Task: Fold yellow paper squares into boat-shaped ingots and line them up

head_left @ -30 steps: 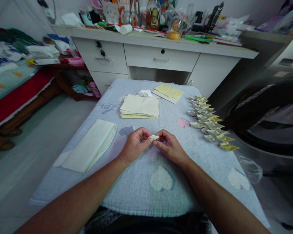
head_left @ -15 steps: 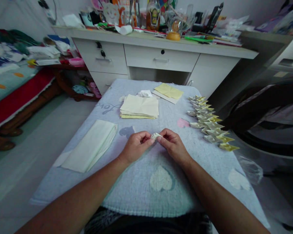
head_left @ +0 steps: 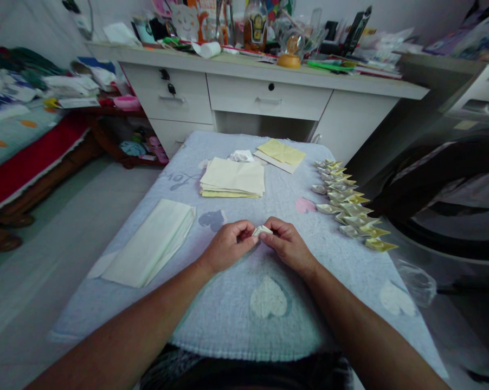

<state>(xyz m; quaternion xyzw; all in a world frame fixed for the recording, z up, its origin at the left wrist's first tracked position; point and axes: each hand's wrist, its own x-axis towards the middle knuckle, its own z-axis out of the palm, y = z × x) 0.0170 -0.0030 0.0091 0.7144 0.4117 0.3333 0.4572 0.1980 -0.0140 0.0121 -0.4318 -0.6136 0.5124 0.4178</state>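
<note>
Between my two hands is a small piece of folded paper (head_left: 262, 231), pale and compact. My left hand (head_left: 229, 245) pinches its left end between thumb and fingers. On the other end, my right hand (head_left: 290, 246) has its thumb pressed on top, with the fingers curled behind. Parts of the paper are hidden under my fingertips. Beyond my hands lies a stack of cream paper sheets (head_left: 233, 176). Several folded paper boats (head_left: 352, 208), whitish and yellow, stand in a row along the right side of the table.
A cloth (head_left: 224, 325) with heart prints covers the table. To the left lies a folded pale paper bundle (head_left: 149, 244). Yellow sheets (head_left: 283, 151) and a crumpled white tissue (head_left: 242, 156) sit at the back. A white desk (head_left: 269, 100) stands behind, a washing machine (head_left: 472, 103) at right.
Both hands have shifted very slightly around the folded paper, which now sits a touch lower and flatter between the fingertips. Nothing else has moved on the table.
</note>
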